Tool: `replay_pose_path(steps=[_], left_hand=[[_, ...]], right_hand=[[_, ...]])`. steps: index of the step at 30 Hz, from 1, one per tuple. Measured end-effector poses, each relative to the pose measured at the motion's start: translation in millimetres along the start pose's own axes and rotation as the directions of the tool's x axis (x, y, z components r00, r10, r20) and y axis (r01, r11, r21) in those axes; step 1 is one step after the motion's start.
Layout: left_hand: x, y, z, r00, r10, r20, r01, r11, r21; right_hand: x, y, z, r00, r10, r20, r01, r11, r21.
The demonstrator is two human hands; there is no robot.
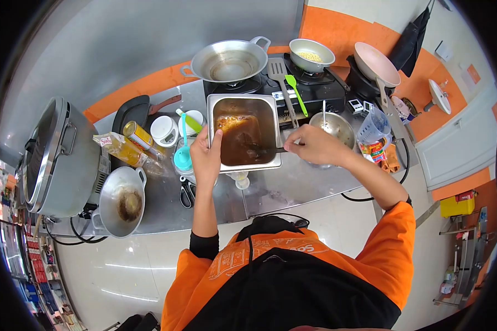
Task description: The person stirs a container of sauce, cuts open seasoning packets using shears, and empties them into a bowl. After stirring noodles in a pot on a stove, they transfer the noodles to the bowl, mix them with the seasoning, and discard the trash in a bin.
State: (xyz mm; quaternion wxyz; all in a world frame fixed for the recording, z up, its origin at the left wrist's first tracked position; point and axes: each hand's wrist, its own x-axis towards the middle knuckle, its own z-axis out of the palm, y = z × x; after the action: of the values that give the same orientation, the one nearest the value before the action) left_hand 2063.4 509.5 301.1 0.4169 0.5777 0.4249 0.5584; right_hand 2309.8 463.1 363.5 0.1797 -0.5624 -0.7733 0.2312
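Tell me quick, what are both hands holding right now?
Left hand: closed on the left side of the rectangular steel pan.
Right hand: closed, holding a dark-handled utensil that reaches into the pan.

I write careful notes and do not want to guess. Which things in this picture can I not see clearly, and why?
All in the head view:
Tool in the right hand: its far end is obscured by brown liquid.
Metal pan: the liquid covers its floor.
Left hand: the pan hides some fingertips.
Bowl: the right hand blocks part of it.
Small white gadgets: displays too small to read.
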Motion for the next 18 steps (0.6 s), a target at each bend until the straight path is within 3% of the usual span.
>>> replay_pose_path(steps=[2,4,7,10,13,16,18], left_hand=[[2.5,-4.1,-0.6,0.999,0.038,-0.018,-0.038,0.999,-0.006],[3.4,-4.0,-0.7,0.999,0.039,-0.019,-0.039,0.999,-0.019],[6.7,-6.2,-2.8,0.999,0.036,-0.024,-0.037,0.998,-0.044],[8.4,-7.8,-5.9,1.0,0.006,-0.013,-0.007,0.999,-0.049],[9.5,-6.8,-5.2,0.998,-0.061,0.006,0.062,0.997,-0.05],[11.6,-9.8,-1.5,1.0,-0.028,-0.01,0.027,0.999,-0.038],[12.5,-12.1,0.1,1.0,-0.011,-0.029,0.012,1.0,0.008]], right_hand=[[-1.8,6.2,13.8,0.982,0.172,0.072,-0.185,0.951,0.249],[-2.6,3.8,21.9,0.924,0.332,0.192,-0.383,0.806,0.452],[1.3,9.2,27.6,0.982,0.175,0.075,-0.19,0.876,0.442],[1.1,-20.4,5.6,0.981,-0.06,-0.184,0.099,0.972,0.211],[7.3,-36.1,-13.9,0.877,-0.383,-0.291,0.271,0.893,-0.36],[16.0,-34.3,-20.3,0.877,-0.466,-0.119,0.281,0.697,-0.66],[19.5,-27.8,-17.8,0.929,-0.369,0.0,0.266,0.669,-0.694]])
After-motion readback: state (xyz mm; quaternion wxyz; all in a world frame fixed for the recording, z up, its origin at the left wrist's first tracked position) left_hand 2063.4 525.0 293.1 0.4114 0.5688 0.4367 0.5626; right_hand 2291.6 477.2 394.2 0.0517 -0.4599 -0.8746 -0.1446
